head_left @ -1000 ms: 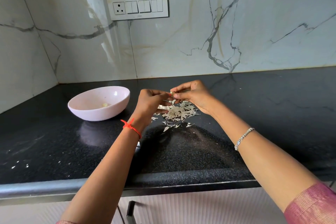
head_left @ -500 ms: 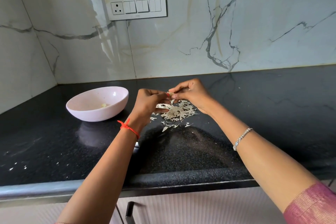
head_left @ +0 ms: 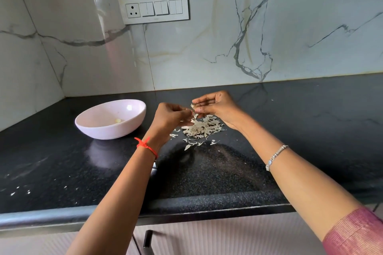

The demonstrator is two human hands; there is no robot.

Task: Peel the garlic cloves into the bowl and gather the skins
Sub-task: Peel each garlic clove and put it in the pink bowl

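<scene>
1. Head camera looks down at a black tabletop [head_left: 310,130]. At the far left, a few tiny white flecks [head_left: 14,192] lie near its front edge.
2. Next comes a pale pink bowl [head_left: 107,133], standing on the tabletop. One peeled clove [head_left: 117,120] sits inside it.
3. Just right of the bowl is the left hand [head_left: 170,117], with a red thread [head_left: 146,146] on its wrist. Its fingers are curled.
4. Both hands meet at the fingertips and pinch one small garlic piece [head_left: 193,107] between them. A bit of pale skin sticks up from it. It is too small to tell more.
5. Under the hands lies a pile of skins [head_left: 202,128] on the tabletop, with a few loose bits around it.
6. The right hand [head_left: 219,107] has bent fingers too. Its arm wears a silver bracelet [head_left: 276,156] and a pink sleeve [head_left: 358,232].
</scene>
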